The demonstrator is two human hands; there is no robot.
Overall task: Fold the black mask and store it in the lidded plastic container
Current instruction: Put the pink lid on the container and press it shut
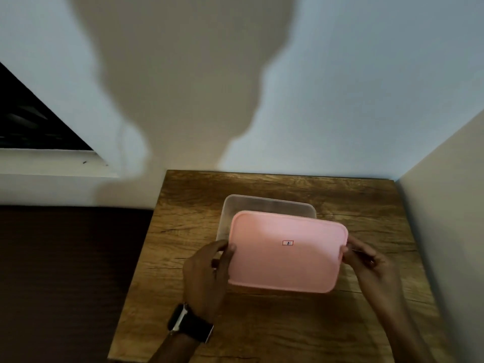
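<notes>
Head view: pink lid [286,251] held by both short ends, left hand [207,273] and right hand [372,265] each clamped on edge. Lid offset toward viewer, tilted, not seated over clear plastic container [267,206] on wooden table [275,334]. Black mask not seen; whether inside container cannot be told, interior hidden by lid. Step judged: lid handling, either opening or closing. If closing, next move calls for lid squared over rim, then pressed down.

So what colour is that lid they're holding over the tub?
Pale pink lid, with a tiny red-edged label near its middle; the head view shows it.
</notes>
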